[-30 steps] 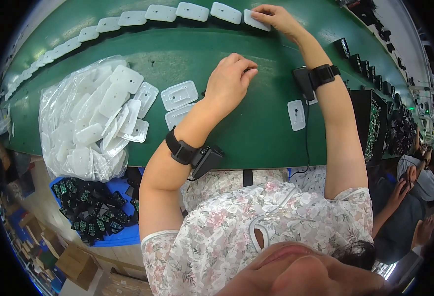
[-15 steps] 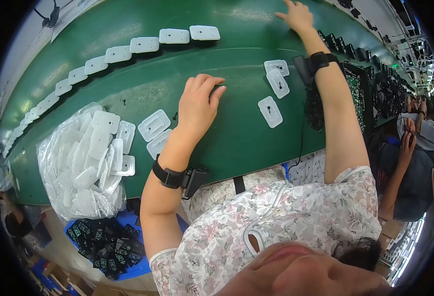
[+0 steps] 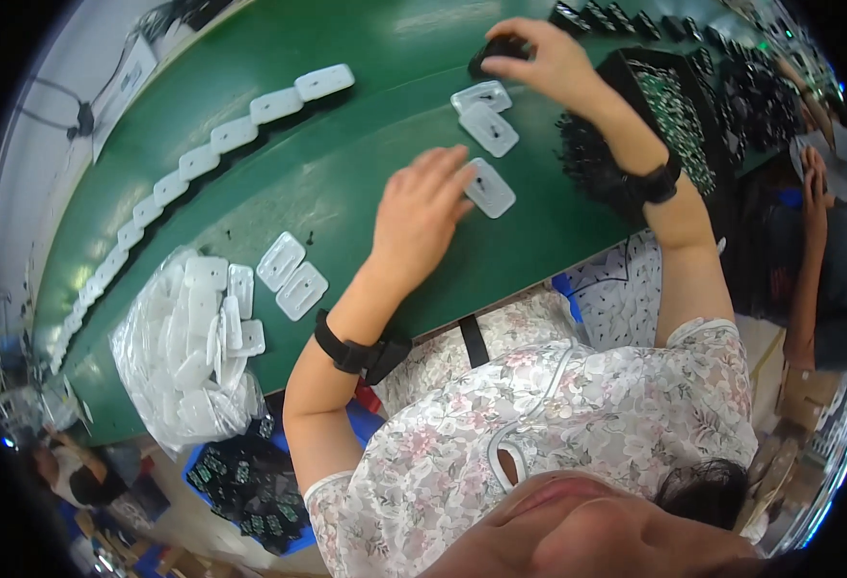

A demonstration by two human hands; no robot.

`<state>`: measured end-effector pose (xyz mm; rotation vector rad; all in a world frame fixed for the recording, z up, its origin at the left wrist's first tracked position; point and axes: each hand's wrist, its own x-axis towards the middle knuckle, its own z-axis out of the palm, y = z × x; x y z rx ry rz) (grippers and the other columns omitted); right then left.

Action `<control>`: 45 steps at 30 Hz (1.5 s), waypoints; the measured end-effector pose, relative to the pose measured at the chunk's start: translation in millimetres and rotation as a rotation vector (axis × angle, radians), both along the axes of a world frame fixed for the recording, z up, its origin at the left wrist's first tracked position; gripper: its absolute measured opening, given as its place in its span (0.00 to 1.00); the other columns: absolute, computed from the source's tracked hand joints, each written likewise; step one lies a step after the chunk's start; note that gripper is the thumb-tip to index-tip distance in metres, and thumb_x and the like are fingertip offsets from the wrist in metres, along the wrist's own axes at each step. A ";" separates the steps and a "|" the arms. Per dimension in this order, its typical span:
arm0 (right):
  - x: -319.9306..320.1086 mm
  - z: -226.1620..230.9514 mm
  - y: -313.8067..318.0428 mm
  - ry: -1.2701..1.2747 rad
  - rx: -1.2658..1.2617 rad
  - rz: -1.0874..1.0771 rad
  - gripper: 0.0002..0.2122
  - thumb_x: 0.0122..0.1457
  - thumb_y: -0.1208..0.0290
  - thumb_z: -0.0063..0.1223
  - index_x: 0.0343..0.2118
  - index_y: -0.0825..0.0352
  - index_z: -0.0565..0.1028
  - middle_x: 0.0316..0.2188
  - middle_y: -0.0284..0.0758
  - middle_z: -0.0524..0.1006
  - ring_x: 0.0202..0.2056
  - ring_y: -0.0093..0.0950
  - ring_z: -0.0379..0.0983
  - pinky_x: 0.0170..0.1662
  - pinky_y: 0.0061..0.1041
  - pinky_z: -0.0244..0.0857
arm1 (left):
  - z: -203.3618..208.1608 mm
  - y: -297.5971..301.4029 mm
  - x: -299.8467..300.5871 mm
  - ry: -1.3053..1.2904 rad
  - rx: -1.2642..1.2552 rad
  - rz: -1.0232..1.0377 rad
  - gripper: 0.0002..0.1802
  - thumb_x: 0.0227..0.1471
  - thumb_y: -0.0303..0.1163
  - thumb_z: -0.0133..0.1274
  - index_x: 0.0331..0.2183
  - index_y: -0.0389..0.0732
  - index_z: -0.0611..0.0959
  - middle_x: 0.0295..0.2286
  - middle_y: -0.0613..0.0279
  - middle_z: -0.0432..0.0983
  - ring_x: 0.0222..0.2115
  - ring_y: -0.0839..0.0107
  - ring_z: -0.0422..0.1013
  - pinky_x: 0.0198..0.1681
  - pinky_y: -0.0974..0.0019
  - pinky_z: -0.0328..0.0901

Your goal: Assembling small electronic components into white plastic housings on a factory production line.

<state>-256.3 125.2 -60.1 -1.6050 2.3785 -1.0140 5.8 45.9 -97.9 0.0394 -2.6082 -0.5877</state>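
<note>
My right hand (image 3: 554, 67), at the far side of the bench, has its thumb and fingers closed round a dark black part (image 3: 499, 54); its exact kind I cannot make out. Just nearer lie two overlapping white plastic covers (image 3: 490, 131), each with a small dark piece on it. By a third white cover (image 3: 491, 188) is my left hand (image 3: 416, 217), its fingers a little blurred, stretched out and apart. The fingertips overlap this cover's left edge; whether they touch it I cannot tell. Black bands circle both wrists.
White covers (image 3: 234, 135) form a long curved row on the green bench (image 3: 346, 135). At left, a clear bag (image 3: 158, 356) of covers sits near two loose ones (image 3: 301, 291). A black tray (image 3: 626, 82) of green-and-black parts stands right; a blue bin (image 3: 303, 539) is below.
My right hand has come back nearer, now with a black part in it. My left hand has shifted right to the single cover. The whole view has turned somewhat.
</note>
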 end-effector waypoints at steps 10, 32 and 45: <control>100.0 -39.2 78.0 -0.093 -0.114 0.000 0.16 0.47 0.72 0.62 0.41 0.65 0.75 0.39 0.37 0.75 0.42 0.35 0.71 0.46 0.30 0.64 | -15.9 17.8 13.3 -0.169 -0.233 -0.264 0.21 0.52 0.32 0.49 0.49 0.38 0.73 0.45 0.57 0.72 0.55 0.62 0.61 0.59 0.55 0.54; 123.4 -39.8 51.3 -0.121 -0.161 0.247 0.18 0.47 0.80 0.60 0.44 0.67 0.75 0.43 0.37 0.77 0.45 0.35 0.73 0.49 0.29 0.66 | -37.0 -18.9 35.6 -0.001 0.222 0.160 0.34 0.43 0.20 0.55 0.54 0.39 0.68 0.45 0.54 0.71 0.48 0.56 0.67 0.50 0.58 0.61; 119.0 -29.7 39.1 0.028 0.001 0.363 0.18 0.47 0.80 0.60 0.44 0.68 0.75 0.43 0.38 0.77 0.45 0.37 0.72 0.49 0.30 0.66 | -16.3 -11.6 37.3 -0.106 0.154 0.089 0.31 0.42 0.13 0.44 0.52 0.38 0.73 0.53 0.57 0.68 0.54 0.60 0.64 0.54 0.59 0.60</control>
